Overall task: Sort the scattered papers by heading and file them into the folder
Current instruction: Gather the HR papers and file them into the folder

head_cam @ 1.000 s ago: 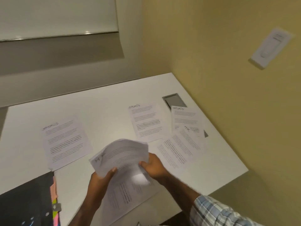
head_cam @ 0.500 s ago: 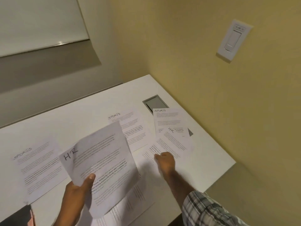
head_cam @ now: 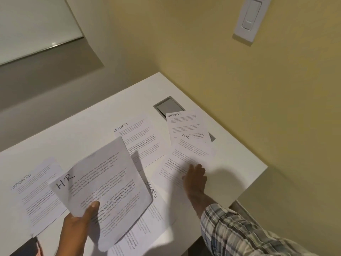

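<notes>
Fingers (head_cam: 198, 168) of the right hand (head_cam: 195, 179) lie straight on a thin white printed sheet headed HR (head_cam: 186, 157), flat on the white bench (head_cam: 83, 133) and overlapping a SPORTS sheet (head_cam: 184, 124). Light, limp and slick, it probably wants dragging clear, then a corner pinch. The left hand (head_cam: 77, 226) pinches another HR sheet (head_cam: 103, 182), held raised.

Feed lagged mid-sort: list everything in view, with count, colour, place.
SPORTS sheets: four, white, flat on table: far left, centre, far right, near edge.
HR sheet in hand: one, white, lifted above table's near side.
HR sheet on table: one, white, right side, overlapping the far-right SPORTS sheet.
Table: one, white, centre.
Hatch: one, grey, in table, far right.
Wall switch: one, white, yellow wall, upper right.
Dark object: one, black, bottom-left corner, cut off.
Left hand: grips the lifted HR sheet.
Right hand: plaid sleeve, rests on the tabled HR sheet.
</notes>
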Tool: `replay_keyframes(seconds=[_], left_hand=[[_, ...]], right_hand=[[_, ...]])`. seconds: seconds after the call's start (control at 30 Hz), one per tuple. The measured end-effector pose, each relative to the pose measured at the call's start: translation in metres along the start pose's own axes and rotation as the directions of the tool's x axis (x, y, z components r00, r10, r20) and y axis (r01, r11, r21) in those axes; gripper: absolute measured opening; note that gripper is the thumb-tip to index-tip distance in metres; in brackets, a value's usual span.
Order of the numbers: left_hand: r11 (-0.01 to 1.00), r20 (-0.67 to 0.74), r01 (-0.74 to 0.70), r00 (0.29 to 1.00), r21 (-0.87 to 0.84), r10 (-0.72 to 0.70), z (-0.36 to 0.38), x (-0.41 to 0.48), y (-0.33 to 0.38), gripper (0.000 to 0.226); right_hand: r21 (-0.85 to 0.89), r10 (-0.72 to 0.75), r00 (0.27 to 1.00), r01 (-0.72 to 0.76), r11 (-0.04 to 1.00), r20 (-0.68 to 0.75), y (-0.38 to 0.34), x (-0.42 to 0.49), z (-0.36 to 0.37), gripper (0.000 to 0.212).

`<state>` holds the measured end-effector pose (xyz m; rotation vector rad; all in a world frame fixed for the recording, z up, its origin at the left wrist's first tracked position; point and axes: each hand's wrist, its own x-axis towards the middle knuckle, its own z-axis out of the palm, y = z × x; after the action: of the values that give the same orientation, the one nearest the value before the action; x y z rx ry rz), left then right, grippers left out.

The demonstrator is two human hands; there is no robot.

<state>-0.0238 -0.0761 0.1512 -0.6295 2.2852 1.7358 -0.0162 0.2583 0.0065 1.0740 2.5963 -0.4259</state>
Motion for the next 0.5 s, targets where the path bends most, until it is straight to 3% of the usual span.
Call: replay_keyframes(seconds=[0.07, 0.17, 0.27, 0.5], left_hand=[[1.0, -0.002, -0.014, 1.0, 0.011, 0.014, 0.0, 0.001, 0.002, 0.06], [1.0, -0.01, -0.03, 1.0, 0.009, 0.03, 0.001, 0.002, 0.002, 0.065], [0.999, -0.004, -0.031, 1.0, -0.014, 0.03, 0.003, 0.001, 0.004, 0.066], [0.999, 0.044, -0.044, 0.998, -0.02, 0.045, 0.007, -0.002, 0.008, 0.048]], right_hand=[[0.015, 0.029, 1.0, -0.029, 0.999, 0.004, 0.004, 0.0, 0.0, 0.059], [0.076, 0.24, 0.971, -0.241, 0.968, 0.025, 0.014, -0.004, -0.004, 0.091], [0.081, 0.278, 0.959, -0.281, 0.956, 0.055, 0.014, -0.003, -0.007, 0.11], [0.206, 0.366, 0.921, -0.386, 0.899, 0.132, 0.004, 0.002, -0.026, 0.117]])
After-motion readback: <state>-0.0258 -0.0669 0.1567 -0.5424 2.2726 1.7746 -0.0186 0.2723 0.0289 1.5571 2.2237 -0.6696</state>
